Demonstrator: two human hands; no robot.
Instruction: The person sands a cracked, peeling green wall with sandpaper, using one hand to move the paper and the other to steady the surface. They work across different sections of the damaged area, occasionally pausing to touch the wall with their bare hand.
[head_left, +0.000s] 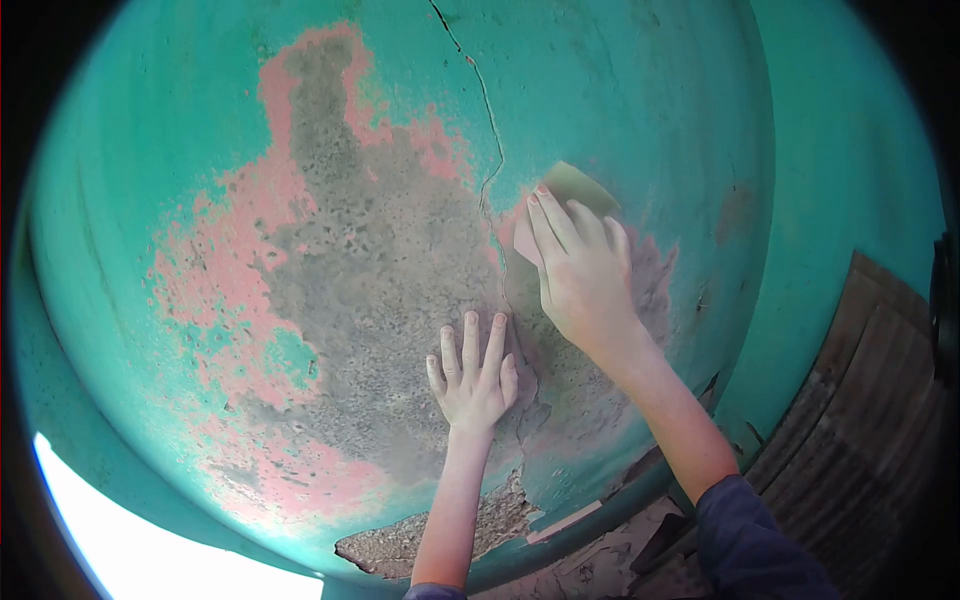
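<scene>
Turquoise paint flakes off the wall (640, 90), baring pink and rough grey plaster. The right hand (585, 275) presses a sheet of sandpaper (572, 185) flat beside a crack (490, 150), bare wall above. The left hand (472, 375) lies spread, empty, on the plaster.

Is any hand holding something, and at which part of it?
The right hand presses a sandpaper sheet flat to the wall, covering its lower part. The left hand holds nothing.
</scene>
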